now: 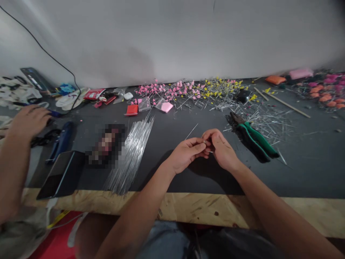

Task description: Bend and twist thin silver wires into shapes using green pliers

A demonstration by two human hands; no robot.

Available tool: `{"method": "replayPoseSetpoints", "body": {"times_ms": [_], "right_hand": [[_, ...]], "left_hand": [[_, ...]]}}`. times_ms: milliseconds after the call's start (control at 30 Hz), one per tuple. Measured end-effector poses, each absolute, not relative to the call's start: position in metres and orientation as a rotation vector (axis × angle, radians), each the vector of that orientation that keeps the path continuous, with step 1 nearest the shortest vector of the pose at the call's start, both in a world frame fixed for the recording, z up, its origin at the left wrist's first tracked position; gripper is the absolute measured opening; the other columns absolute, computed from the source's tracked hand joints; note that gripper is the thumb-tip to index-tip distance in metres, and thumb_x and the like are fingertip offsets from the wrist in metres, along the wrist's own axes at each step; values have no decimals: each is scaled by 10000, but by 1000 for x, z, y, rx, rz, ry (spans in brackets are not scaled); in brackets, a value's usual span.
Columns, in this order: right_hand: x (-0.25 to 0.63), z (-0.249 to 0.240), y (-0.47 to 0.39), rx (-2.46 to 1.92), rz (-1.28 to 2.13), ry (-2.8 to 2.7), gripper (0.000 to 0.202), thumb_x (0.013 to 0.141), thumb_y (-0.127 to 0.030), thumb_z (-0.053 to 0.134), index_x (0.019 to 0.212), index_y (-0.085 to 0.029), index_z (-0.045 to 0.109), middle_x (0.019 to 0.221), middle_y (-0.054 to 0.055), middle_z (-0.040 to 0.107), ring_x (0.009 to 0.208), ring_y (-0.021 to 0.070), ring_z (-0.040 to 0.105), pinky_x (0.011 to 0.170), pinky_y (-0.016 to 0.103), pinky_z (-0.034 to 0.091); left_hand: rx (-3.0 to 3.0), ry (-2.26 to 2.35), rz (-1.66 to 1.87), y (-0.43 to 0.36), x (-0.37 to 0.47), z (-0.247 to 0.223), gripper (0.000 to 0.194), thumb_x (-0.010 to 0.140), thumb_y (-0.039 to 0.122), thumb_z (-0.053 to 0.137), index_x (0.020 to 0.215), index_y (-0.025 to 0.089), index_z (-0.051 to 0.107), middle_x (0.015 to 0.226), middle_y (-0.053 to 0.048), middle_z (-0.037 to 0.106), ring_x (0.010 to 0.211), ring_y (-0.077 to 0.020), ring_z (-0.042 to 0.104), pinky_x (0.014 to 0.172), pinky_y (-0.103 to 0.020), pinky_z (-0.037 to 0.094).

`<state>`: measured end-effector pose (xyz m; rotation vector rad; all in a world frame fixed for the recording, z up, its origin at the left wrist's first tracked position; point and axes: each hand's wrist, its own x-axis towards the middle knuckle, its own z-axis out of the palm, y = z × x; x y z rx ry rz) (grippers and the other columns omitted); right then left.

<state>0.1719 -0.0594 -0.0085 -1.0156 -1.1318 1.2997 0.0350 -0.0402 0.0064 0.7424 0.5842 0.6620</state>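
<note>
Both hands meet above the dark table mat, low in the middle of the head view. My left hand [187, 153] is closed in a pinch on a small, shiny wire piece [204, 142]. My right hand [222, 149] touches it from the other side, fingers curled; what its fingertips grip is too small to make out. A thin wire [192, 131] slants up beyond my left fingers. Green-and-black pliers [254, 138] lie to the right of my right hand. A bundle of straight silver wires [133, 151] lies to the left of my left hand.
Wires with pink tips [180, 90] and yellow tips [223, 88] lie along the wall. Loose wire pieces [266, 120] surround the pliers' head. At the left are a phone [60, 175], a blue tool [62, 140] and another person's hand [29, 120]. A wooden edge [202, 208] runs along the front.
</note>
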Motion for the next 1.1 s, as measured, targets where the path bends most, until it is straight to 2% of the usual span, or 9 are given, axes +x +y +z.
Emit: {"method": "replayPoseSetpoints", "body": {"times_ms": [367, 567, 800, 867, 1000, 1100], "right_hand": [[171, -8, -59, -945, 1311, -1148, 299, 860, -514, 360, 809, -258, 506, 684, -20, 427, 549, 108, 423, 469, 228, 421], [172, -5, -60, -964, 1256, -1224, 314, 861, -513, 361, 765, -252, 506, 670, -18, 429, 558, 113, 418, 494, 237, 403], [174, -5, -60, -959, 1203, -1264, 307, 868, -487, 375, 770, -238, 526, 668, -15, 432, 542, 94, 392, 445, 199, 359], [174, -5, -61, -930, 1227, -1250, 297, 875, -466, 376, 773, -232, 528, 677, -18, 431, 522, 81, 391, 426, 186, 364], [173, -4, -62, -823, 1367, -1178, 251, 886, -433, 369, 819, -242, 517, 728, -30, 424, 456, 58, 388, 373, 186, 397], [173, -4, -62, -840, 1321, -1185, 263, 879, -434, 388, 796, -231, 532, 759, -21, 435, 488, 57, 406, 389, 178, 408]], "left_hand": [[765, 548, 731, -41, 36, 2, 128, 707, 230, 672, 785, 137, 630, 754, -15, 596, 726, -100, 545, 712, -264, 406], [753, 479, 719, -41, 36, 1, 111, 718, 198, 664, 806, 139, 630, 768, -5, 585, 736, -86, 541, 778, -254, 386], [727, 443, 698, -43, 36, 1, 127, 743, 229, 640, 832, 148, 601, 843, -10, 577, 825, -116, 557, 831, -321, 425], [727, 439, 674, -44, 35, 1, 139, 747, 236, 635, 841, 149, 581, 840, -17, 590, 818, -126, 574, 782, -315, 452], [724, 451, 636, -44, 35, 2, 165, 743, 244, 641, 837, 149, 545, 750, -17, 622, 674, -108, 599, 607, -230, 451], [679, 445, 661, -45, 37, 2, 173, 733, 229, 652, 838, 142, 547, 711, -12, 630, 654, -107, 610, 624, -233, 468]]}}
